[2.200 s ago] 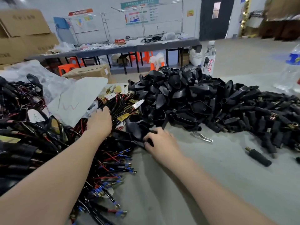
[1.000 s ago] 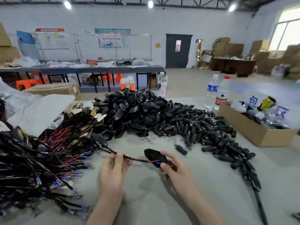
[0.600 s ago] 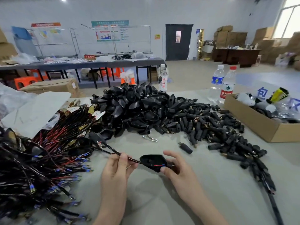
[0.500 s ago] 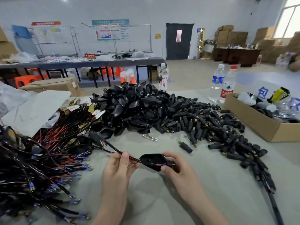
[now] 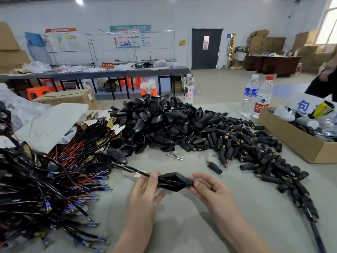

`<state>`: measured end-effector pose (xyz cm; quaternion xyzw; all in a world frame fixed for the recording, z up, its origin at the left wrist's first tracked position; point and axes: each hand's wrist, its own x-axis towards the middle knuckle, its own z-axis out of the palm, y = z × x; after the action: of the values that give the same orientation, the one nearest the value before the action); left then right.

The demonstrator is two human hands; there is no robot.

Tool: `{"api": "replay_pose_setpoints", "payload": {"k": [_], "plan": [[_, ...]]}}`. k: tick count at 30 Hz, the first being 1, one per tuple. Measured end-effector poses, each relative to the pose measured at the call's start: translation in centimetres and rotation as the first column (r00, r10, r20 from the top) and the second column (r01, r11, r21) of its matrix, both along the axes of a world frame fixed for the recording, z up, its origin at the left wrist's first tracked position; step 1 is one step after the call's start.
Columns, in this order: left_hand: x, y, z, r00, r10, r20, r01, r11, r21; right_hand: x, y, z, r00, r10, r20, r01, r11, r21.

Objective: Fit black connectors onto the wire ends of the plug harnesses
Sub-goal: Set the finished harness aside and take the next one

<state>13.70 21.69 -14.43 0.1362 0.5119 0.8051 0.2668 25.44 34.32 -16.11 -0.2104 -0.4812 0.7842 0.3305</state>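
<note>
A black connector shell (image 5: 171, 181) sits on the end of a black harness cable (image 5: 131, 168), a little above the grey table. My left hand (image 5: 145, 190) pinches the cable where it enters the wide end of the shell. My right hand (image 5: 209, 189) pinches the shell's narrow neck. The wire ends are hidden inside the shell. The cable runs left into a big tangle of harnesses (image 5: 45, 176) with red and black wires and blue-tipped terminals.
A heap of black shells (image 5: 156, 123) lies behind my hands, with a spread of small black barrel plugs (image 5: 242, 147) to its right. A cardboard box (image 5: 295, 137) stands at the right edge, two water bottles (image 5: 257, 97) behind it. A metal clip (image 5: 175, 156) lies loose.
The shell has slid further along the cable toward my left hand, and the red and blue wire ends are now hidden inside it. My right hand now pinches its narrow neck.
</note>
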Motion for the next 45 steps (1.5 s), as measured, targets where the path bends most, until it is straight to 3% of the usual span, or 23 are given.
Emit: {"api": "replay_pose_setpoints", "payload": {"k": [4, 9, 15, 24, 34, 40, 45], "plan": [[1.0, 0.1, 0.3, 0.983, -0.17, 0.068, 0.173, 0.984, -0.044, 0.2, 0.4, 0.1, 0.999, -0.014, -0.039, 0.012, 0.998, -0.061], [1.3, 0.3, 0.6, 0.95, -0.255, 0.181, 0.241, 0.966, 0.099, 0.5, 0.4, 0.4, 0.999, -0.016, -0.04, 0.013, 0.997, -0.07], [1.5, 0.0, 0.9, 0.93, -0.324, 0.17, 0.3, 0.941, 0.154, 0.7, -0.3, 0.9, 0.995, 0.101, -0.013, -0.102, 0.995, -0.021], [0.6, -0.6, 1.3, 0.931, -0.234, 0.28, 0.153, 0.947, 0.282, 0.8, 0.1, 1.1, 0.999, 0.038, 0.013, -0.037, 0.999, -0.008], [-0.5, -1.0, 1.9, 0.841, -0.148, 0.521, -0.032, 0.947, 0.32, 1.2, 1.5, 1.0, 0.993, -0.112, -0.027, 0.112, 0.993, -0.026], [-0.9, -1.1, 1.7, 0.794, -0.148, 0.59, -0.043, 0.954, 0.298, 1.6, 2.2, 0.8, 0.979, -0.205, -0.018, 0.206, 0.978, 0.036], [-1.1, -1.2, 1.5, 0.785, -0.158, 0.599, -0.044, 0.95, 0.308, 2.4, 3.4, 1.0, 0.924, -0.379, -0.049, 0.382, 0.922, 0.068]]}}
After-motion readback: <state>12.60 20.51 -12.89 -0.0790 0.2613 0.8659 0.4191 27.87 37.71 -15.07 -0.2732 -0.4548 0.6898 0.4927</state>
